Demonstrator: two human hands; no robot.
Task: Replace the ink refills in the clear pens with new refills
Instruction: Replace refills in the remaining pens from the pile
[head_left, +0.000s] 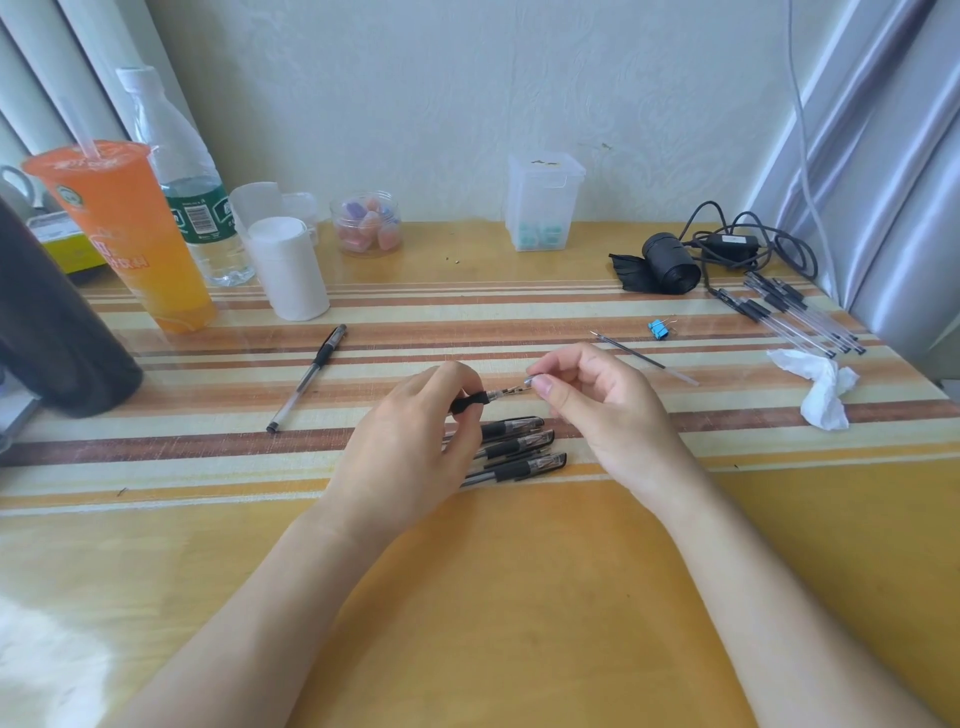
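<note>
You hold one pen (470, 402) just over the table (519, 597), near the middle. Your left hand (410, 447) grips it by the black rubber part. Its fingers (452, 371) curl round the pen and hide most of the clear body. Your right hand (597, 410) pinches the silver tip (529, 383) at the pen's front end between the thumb and first finger. The other fingers of that hand are loosely curled. A small gap shows between the tip and the black part. Something thin runs across it, but it is too small to tell what.

Right under your hands, three pens (511, 447) lie side by side on the table. They touch each other, and their capped ends point right. A lone pen (309, 376) lies off to the left, slanted, well apart from them. A loose refill (631, 353) lies just past your right hand, and a blue clip (658, 329) sits near it. Far to the right a bunch of thin refills (800, 317) lies in a heap, with a scrunched white tissue (823, 387) beside it.

At the back left stand three things — an orange drink (124, 234) with a straw, a water bottle (192, 182) and a white roll (288, 267). Along the wall you have a small jar (367, 223) of coloured bits and a clear box (543, 202). A black roll (670, 262) and a black cable (737, 244) lie at the back right.
</note>
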